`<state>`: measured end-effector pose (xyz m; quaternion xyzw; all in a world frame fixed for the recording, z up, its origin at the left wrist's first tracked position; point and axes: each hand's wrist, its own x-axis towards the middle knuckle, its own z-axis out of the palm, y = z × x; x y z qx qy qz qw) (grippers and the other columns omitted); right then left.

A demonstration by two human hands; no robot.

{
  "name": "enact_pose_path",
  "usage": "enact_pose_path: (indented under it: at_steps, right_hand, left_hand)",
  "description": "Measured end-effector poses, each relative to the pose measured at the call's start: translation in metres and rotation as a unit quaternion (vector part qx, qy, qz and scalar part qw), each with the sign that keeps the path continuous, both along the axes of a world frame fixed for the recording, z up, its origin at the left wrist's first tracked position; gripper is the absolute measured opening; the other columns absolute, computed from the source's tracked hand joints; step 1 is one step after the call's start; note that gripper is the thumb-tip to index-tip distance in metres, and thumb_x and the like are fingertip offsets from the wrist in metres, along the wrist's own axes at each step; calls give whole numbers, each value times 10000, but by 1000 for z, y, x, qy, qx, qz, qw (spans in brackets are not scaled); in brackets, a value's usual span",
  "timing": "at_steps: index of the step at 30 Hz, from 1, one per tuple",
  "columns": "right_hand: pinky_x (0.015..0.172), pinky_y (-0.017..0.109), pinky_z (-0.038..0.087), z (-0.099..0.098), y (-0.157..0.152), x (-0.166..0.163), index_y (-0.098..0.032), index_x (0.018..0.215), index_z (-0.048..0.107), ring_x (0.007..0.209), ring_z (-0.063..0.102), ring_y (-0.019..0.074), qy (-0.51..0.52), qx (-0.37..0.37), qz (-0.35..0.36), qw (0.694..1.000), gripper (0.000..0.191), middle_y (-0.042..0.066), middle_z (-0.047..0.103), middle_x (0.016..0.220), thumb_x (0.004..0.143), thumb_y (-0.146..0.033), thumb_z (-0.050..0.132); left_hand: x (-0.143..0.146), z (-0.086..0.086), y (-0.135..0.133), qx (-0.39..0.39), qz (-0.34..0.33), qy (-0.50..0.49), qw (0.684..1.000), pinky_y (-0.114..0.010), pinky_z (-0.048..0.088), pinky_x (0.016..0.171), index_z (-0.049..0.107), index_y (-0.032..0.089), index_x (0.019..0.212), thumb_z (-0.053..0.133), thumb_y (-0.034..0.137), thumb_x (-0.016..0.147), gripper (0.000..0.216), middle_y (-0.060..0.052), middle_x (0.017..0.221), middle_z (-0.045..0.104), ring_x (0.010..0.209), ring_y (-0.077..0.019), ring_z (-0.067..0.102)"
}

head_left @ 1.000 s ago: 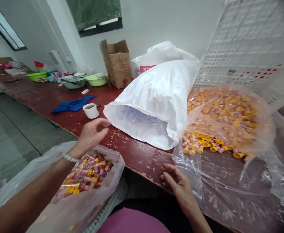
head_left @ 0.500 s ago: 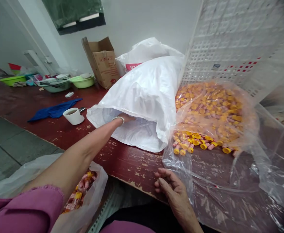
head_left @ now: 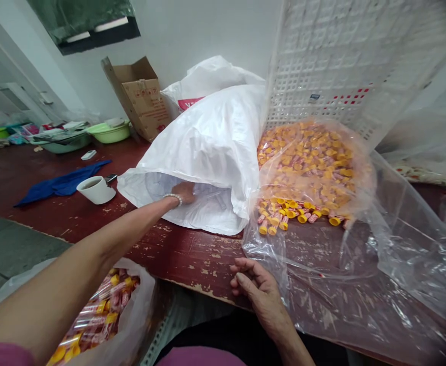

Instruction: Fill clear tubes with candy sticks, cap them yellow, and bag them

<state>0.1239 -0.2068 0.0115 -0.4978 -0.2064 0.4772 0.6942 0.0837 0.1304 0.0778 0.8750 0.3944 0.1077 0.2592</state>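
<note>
My left hand, with a beaded bracelet at the wrist, reaches into the mouth of a white woven sack lying on the table. Its fingers point into the sack and are hidden, so I cannot tell what they grip. Inside are clear plastic pieces, too faint to name. My right hand rests by the table's front edge, fingers loosely curled with nothing visible in them. Right of the sack, a clear plastic bag holds many small yellow-capped tubes, some spilling from its mouth.
Below the table edge at left, a white plastic bag holds clear tubes with yellow caps. A white cup of dark liquid stands near a blue cloth. Behind are a cardboard box, green basins and a white plastic crate.
My left hand has drawn back slightly toward the sack's mouth and shows more. The view has shifted right. My right hand keeps its place by the table edge.
</note>
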Motion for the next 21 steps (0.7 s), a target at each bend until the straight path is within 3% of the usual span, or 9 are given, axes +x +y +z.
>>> enact_pose_path:
  at_steps: [4,8,11,13,15,18,21]
  right_hand:
    - [623,237,509,-4,1,1,-215,1015,613,711,612,102,4,4,1,1000,299,29,647,975,768,-369,682]
    - [612,232,506,-7,3,1,-219,1002,612,699,606,96,6,8,-1,1000,302,24,641,965,754,-372,692]
    - [591,232,501,-3,5,-5,-218,998,606,681,596,98,-21,1,-21,1000,315,26,638,949,749,-392,689]
    - [589,234,498,7,5,-12,-223,1041,593,690,589,104,-59,-2,-48,997,342,35,632,971,766,-413,665]
    - [614,245,503,24,3,-18,-238,1123,554,721,584,112,-100,11,-86,991,380,43,613,1011,802,-430,619]
    - [673,267,509,58,-2,-23,-276,1262,444,757,569,111,-177,70,-138,972,474,46,554,1104,832,-423,579]
    - [686,278,505,85,-5,-23,-297,1355,335,747,548,105,-294,105,-151,938,671,62,488,1206,776,-389,660]
  left_hand:
    - [-16,3,-25,6,-23,4,1000,-279,405,609,537,150,693,673,48,519,243,-2,638,526,708,-181,538]
    - [-28,26,-67,-28,-83,-49,995,-219,333,500,458,179,703,576,92,517,236,43,635,480,589,-106,465]
    - [-36,49,-105,-136,-133,-161,968,-194,320,470,405,189,738,527,89,505,281,47,679,485,570,-82,454]
    - [-42,60,-128,-214,-168,-247,930,-190,336,497,396,189,748,535,66,485,322,50,680,481,592,-79,462]
    - [-50,66,-150,-235,-195,-279,911,-195,353,535,413,185,765,552,46,491,337,50,689,482,622,-82,475]
    - [-62,68,-178,-179,-220,-244,927,-201,339,542,452,174,766,574,48,538,288,47,694,477,617,-78,453]
    - [-71,68,-203,-94,-235,-195,948,-205,297,516,470,161,713,630,102,576,219,56,633,433,574,-70,378]
